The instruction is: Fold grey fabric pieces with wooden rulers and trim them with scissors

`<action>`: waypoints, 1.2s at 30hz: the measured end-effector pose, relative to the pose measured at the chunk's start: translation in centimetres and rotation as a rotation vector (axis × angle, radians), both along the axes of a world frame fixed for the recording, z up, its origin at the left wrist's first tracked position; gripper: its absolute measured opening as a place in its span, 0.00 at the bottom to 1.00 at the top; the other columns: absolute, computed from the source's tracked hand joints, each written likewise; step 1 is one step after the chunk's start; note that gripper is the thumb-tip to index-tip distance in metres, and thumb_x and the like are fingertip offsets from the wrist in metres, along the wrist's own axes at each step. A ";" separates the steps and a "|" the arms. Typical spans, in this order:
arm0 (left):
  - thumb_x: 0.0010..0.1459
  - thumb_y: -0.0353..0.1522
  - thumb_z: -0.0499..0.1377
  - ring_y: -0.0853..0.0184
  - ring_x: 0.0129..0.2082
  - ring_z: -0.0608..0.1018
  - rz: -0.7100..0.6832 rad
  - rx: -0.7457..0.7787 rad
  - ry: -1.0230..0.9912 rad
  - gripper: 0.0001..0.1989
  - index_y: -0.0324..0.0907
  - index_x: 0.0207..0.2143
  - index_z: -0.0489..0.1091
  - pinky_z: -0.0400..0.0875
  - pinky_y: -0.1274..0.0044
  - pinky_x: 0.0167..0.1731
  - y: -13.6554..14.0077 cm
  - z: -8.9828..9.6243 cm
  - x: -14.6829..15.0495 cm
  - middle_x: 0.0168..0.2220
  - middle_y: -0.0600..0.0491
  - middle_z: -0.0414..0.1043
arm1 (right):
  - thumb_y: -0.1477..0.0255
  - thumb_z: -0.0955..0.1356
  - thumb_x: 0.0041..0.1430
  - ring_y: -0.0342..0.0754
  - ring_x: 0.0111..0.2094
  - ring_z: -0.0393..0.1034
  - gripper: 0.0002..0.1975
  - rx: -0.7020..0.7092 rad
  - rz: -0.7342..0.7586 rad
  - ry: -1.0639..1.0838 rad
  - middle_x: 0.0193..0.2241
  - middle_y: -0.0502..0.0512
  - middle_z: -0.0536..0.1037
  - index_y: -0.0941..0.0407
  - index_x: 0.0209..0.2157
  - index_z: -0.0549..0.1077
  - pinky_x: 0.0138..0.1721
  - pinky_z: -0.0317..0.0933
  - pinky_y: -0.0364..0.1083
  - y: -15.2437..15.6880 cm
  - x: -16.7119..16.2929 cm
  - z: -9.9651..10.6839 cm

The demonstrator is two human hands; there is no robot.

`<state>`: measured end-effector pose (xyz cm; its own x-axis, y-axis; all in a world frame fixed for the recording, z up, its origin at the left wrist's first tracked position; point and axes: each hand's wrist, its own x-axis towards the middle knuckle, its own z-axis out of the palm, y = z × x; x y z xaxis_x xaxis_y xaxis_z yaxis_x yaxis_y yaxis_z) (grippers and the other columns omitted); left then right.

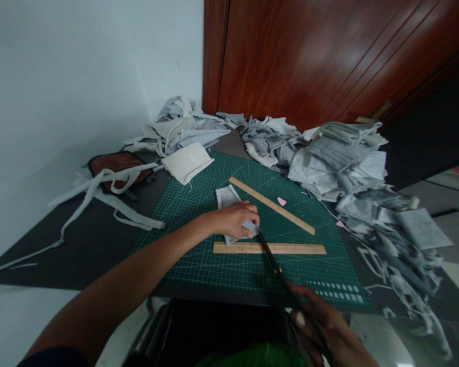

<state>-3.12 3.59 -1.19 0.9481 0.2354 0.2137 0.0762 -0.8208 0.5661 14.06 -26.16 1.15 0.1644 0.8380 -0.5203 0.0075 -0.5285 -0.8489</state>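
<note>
The left hand (239,216) has its fingers clamped on a small grey rectangular cloth piece with pale edges (227,194), which lies under them on the green gridded cutting mat (199,265), one end showing beyond the knuckles. The right hand (323,318) has its fingers closed around the handles of the long black metal scissors (277,270), whose tips reach the cloth right beside the left fingertips. From where I stand, I cannot tell whether the blades are apart.

To snip well here, I'd say, keep the left fingertips curled back from the tips, hold the cloth edge taut, and take short, shallow bites so that only the edge is caught. The blades cross above a flat pale wooden ruler (302,248) on the near side of the left fingers; sliding it away would probably give them more freedom.

Counting: one pair of scissors, one piece in hand, one mat. There are two rulers, the second (271,204) slanting beyond the left fingers to their right. I see two pink scraps (281,201), both right of those fingers, and one cream folded cloth square (187,162) beyond them to the left. The grey and white fabric heaps (336,158) farther off overlap too much to count pieces.
</note>
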 end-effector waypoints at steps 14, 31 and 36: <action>0.54 0.30 0.68 0.59 0.49 0.71 0.014 -0.041 0.003 0.12 0.44 0.42 0.77 0.60 0.66 0.57 -0.1 0.0 -0.1 0.42 0.52 0.71 | 0.42 0.74 0.51 0.36 0.15 0.49 0.37 -0.028 -0.123 0.043 0.22 0.43 0.66 0.48 0.56 0.70 0.16 0.44 0.39 0.2 -0.6 0.9; 0.52 0.28 0.70 0.58 0.51 0.70 0.026 -0.038 -0.011 0.13 0.44 0.41 0.76 0.61 0.67 0.57 -0.2 -0.1 -0.1 0.47 0.51 0.69 | 0.44 0.73 0.56 0.36 0.16 0.53 0.37 0.017 -0.062 0.024 0.23 0.40 0.64 0.52 0.57 0.66 0.15 0.51 0.36 1.5 -1.4 1.1; 0.51 0.28 0.71 0.58 0.51 0.70 0.018 -0.036 -0.017 0.13 0.44 0.40 0.76 0.62 0.68 0.55 -0.1 -0.2 -0.1 0.47 0.51 0.70 | 0.47 0.74 0.56 0.35 0.16 0.52 0.36 0.017 -0.051 0.069 0.23 0.39 0.64 0.52 0.57 0.65 0.13 0.49 0.36 1.5 -1.3 0.9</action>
